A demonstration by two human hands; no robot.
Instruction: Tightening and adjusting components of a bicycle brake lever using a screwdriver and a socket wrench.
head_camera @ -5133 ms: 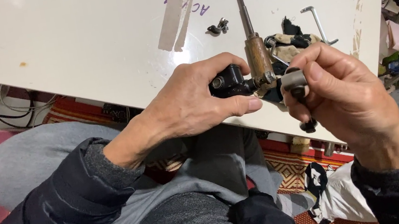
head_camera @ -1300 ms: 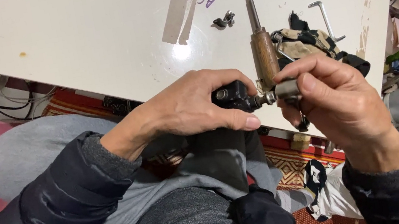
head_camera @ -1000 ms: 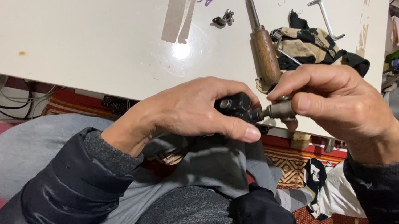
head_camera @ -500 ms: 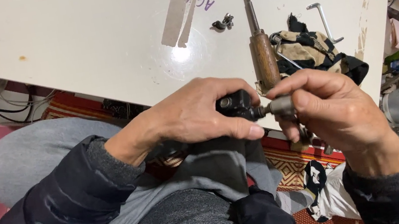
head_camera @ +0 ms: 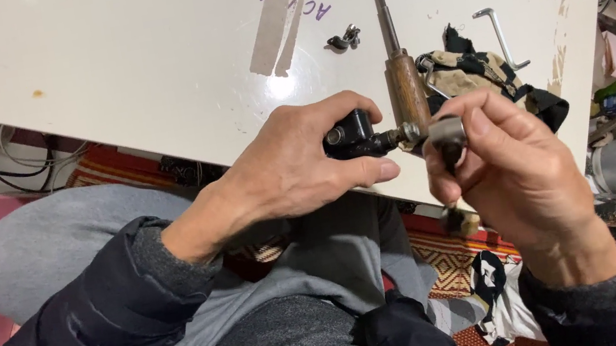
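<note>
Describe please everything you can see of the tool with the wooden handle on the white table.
The tool lies flat on the white table, near its front edge, with the shaft pointing away from the person. Its handle is brown, worn wood, rounded; a long grey metal shaft runs out of it to a narrower tip. A camouflage cloth lies beside it on the right. The handle's near end is hidden behind the small part held by the right hand.

Two hands are working here: the left hand (head_camera: 299, 170) and the right hand (head_camera: 511, 164). One wooden-handled tool (head_camera: 401, 70), one bent metal key (head_camera: 500, 36) and one crumpled cloth (head_camera: 475, 74) are lying on the single white bench (head_camera: 96, 50).
</note>
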